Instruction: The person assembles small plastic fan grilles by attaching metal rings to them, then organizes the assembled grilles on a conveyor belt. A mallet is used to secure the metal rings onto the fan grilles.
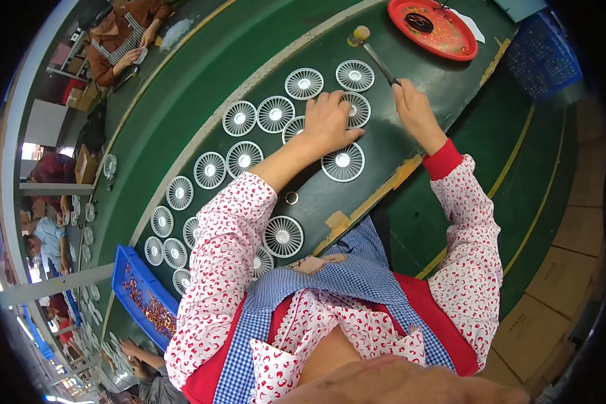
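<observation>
My left hand lies palm down over the white spoked discs, fingers reaching onto one disc and thumb stretched out to the side. It covers part of another disc. What lies under its fingertips is hidden. In my right hand is the dark handle of a small mallet, its yellowish head raised toward the far side of the table. A whole spoked disc rests just nearer than my left hand. Close to my left forearm lies a small copper-coloured ring.
Several more white discs spread across the dark green table. A red tray holding a black round part sits at the far right. At left, a blue bin holds copper-coloured rings. People work across the green strip.
</observation>
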The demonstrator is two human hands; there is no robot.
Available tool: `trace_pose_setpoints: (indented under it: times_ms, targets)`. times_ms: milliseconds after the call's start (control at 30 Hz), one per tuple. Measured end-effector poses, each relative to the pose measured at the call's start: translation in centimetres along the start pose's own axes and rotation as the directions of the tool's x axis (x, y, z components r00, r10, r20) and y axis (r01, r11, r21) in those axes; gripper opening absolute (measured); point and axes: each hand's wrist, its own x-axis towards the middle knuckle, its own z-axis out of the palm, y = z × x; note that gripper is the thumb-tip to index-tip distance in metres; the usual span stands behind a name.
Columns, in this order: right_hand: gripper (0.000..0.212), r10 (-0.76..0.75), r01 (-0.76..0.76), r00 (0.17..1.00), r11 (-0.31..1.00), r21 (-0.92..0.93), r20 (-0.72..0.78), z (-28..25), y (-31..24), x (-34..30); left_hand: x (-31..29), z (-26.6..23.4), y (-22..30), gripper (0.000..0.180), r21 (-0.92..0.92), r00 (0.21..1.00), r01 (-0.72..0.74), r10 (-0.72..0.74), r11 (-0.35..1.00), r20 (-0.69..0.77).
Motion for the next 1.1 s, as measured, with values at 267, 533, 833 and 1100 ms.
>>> trace_pose_setpoints:
  times_ms: [267,533,833,1100]
  targets:
    - [0.032,0.065,-0.048,0.995,0.98,-0.195,0.078,0.2,-0.7,0.4,-0.4,1.0,-1.4,0.051,-0.052,0.994,0.101,-0.099,0.994,0.038]
    - [0.035,0.167,-0.125,0.982,0.92,-0.371,0.084,-0.8,0.2,0.5,0.4,-0.4,-2.4,0.051,-0.128,0.995,0.097,-0.101,0.987,-0.024]
    - [0.035,0.139,-0.126,0.99,0.946,-0.299,0.023,0.3,1.2,0.4,2.3,-2.0,-8.5,0.049,0.057,0.926,0.369,-0.372,0.928,0.066]
    - [0.033,0.021,-0.008,0.998,0.98,-0.197,0.066,0.8,-1.8,2.3,3.5,-0.3,-9.7,0.071,-0.113,0.923,0.384,-0.383,0.916,0.03]
